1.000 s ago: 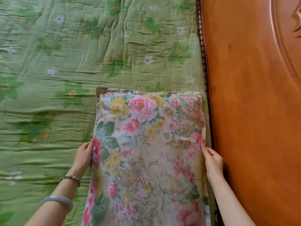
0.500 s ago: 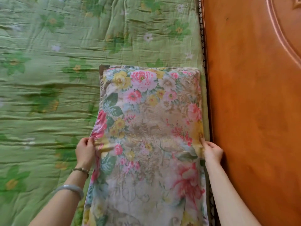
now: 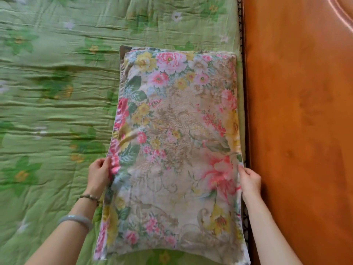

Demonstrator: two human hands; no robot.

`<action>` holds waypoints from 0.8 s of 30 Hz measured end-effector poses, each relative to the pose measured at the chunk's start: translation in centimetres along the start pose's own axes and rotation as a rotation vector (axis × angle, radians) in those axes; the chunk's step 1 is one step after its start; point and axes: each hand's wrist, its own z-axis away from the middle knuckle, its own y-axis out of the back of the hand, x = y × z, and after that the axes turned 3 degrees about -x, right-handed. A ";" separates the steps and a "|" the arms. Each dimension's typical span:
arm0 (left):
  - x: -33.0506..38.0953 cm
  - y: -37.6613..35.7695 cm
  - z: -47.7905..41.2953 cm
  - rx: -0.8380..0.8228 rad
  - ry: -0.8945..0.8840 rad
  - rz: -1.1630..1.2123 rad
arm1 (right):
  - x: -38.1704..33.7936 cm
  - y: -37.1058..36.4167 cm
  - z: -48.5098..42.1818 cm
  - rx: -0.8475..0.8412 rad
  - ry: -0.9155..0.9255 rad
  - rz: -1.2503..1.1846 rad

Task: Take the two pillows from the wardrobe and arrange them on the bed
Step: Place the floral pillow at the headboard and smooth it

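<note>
A floral pillow [image 3: 177, 146] with pink and yellow flowers lies flat on the green quilted bed [image 3: 57, 111], its long right side along the wooden headboard [image 3: 298, 121]. My left hand [image 3: 99, 175] pinches the pillow's left edge. On the opposite edge, next to the headboard, my right hand [image 3: 249, 180] grips the cover. Only this one pillow is in view; a darker edge of something beneath it peeks out at its far left corner.
The orange-brown headboard fills the right side, with a dark gap and lattice trim [image 3: 241, 35] between it and the mattress. The wrinkled green quilt stretches left and beyond the pillow. A bangle and a bead bracelet sit on my left wrist.
The whole pillow has come into view, its near edge now visible, as the view pulled back. Both hands stay on the pillow's side edges, a little nearer its near end.
</note>
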 end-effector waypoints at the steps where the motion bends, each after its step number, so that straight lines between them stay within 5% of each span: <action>1: 0.0 0.1 0.0 0.034 -0.005 -0.003 | -0.1 0.1 -0.3 0.028 0.042 0.071; 6: -0.7 -0.1 0.6 -0.020 0.043 -0.103 | 0.7 0.2 -0.5 0.056 0.026 0.126; 11: -3.0 1.4 4.5 -0.208 0.103 -0.085 | 4.1 1.4 1.9 -0.151 -0.081 -0.027; 16: -6.0 3.1 8.4 -0.228 0.063 -0.077 | 6.7 2.7 4.8 -0.232 -0.127 -0.023; 24: -7.1 4.3 9.1 -0.152 0.023 -0.310 | 8.1 3.5 4.8 -0.061 0.039 0.352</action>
